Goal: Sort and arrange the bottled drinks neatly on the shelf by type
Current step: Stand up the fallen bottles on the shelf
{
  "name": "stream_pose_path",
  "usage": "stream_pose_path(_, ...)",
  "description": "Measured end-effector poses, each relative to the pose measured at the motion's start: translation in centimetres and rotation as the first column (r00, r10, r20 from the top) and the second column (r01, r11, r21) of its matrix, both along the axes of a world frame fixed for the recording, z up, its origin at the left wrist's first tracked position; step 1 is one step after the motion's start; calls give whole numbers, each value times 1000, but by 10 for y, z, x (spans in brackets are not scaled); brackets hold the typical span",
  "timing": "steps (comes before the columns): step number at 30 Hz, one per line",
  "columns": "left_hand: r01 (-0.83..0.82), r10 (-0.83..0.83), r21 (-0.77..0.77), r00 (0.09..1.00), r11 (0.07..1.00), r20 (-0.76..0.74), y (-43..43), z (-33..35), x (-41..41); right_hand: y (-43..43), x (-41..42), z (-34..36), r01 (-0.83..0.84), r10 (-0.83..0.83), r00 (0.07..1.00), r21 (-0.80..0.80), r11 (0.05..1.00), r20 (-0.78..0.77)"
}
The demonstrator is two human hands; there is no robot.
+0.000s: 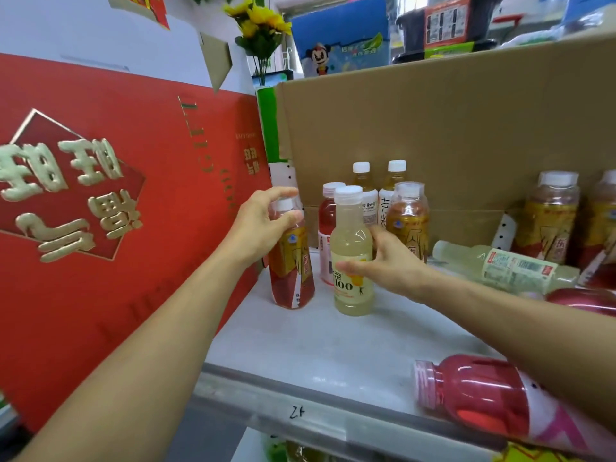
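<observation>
My left hand [263, 221] grips the neck of an upright amber tea bottle [293, 271] at the shelf's left end. My right hand [386, 261] reaches to a pale yellow lemon drink bottle [351, 258] standing beside it; the thumb touches the label and the fingers go behind the bottle. Behind stand a red drink bottle [326, 225], two white-label tea bottles [368, 191], and another amber tea bottle [408, 218]. A second pale bottle [506, 265] lies on its side at the right. A red bottle [483, 395] lies near the front edge.
The grey shelf [300, 345] has a metal front rail. A red gift box [116, 195] walls the left side, and a cardboard box [433, 128] stands behind. More amber bottles [550, 218] stand at the far right. Another red bottle [583, 300] lies there.
</observation>
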State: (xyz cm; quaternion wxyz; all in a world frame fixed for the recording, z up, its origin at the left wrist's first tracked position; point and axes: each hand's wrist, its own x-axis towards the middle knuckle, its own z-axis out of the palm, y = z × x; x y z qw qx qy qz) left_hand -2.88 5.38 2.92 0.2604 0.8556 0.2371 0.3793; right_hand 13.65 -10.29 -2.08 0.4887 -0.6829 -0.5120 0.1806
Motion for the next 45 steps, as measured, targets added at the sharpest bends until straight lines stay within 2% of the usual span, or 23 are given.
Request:
stream_pose_path(4,9,-8,-17,1000,1000,22,-6,-3,4,-1,-2,4,5,-4,1000,-61,998,28)
stream_pose_path(7,-5,14,-80,993,997,113,-16,-13,6,-11,-7,14,-40,54,995,-163,986,83)
stream_pose_path(12,-86,103,-94,977,992,189,-45,-31,1,-67,-10,28,-59,71,996,-195,979,55)
stream_pose_path(14,-114,119,-36,973,993,199,-68,-36,-6,-103,-8,27,-6,64,971,-245,969,230)
stream_pose_path(16,-63,65,-16,978,998,200,-98,-44,-12,-141,-7,23,72,34,912,-241,968,410)
stream_pose_path(18,70,-60,-77,990,995,124,-133,-55,-15,-177,-8,21,88,29,854,-199,976,519)
stream_pose_path(21,263,-289,-188,948,946,-130,-182,-78,-18,-222,0,22,145,-13,771,-156,977,636)
stream_pose_path(23,311,-341,-143,881,940,-328,-199,-91,-14,-247,12,25,194,-89,805,-118,974,586)
stream_pose_path(25,320,-338,-114,859,941,-383,-206,-98,-7,-263,25,26,234,-134,848,-134,963,512)
stream_pose_path(30,259,-297,-174,919,950,-258,-211,-103,3,-267,28,15,202,-91,895,-216,955,436)
stream_pose_path(33,212,-249,-272,962,939,-109,-218,-92,4,-262,12,6,141,19,878,-295,945,479)
stream_pose_path(35,214,-220,-318,975,924,19,-220,-74,6,-257,6,0,105,64,844,-281,954,533)
stream_pose_path(38,194,-171,-190,977,962,131,-212,-39,7,-250,4,-3,131,-4,825,-184,974,565)
stream_pose_path(40,150,-141,-70,984,986,112,-200,-18,7,-243,9,-2,193,-77,793,-129,973,604)
stream_pose_path(42,102,-103,34,993,994,57,-187,-3,9,-233,17,-2,294,-108,724,-163,942,681)
stream_pose_path(45,94,-88,133,995,987,-51,-172,9,15,-214,26,-4,441,-38,588,-281,852,808)
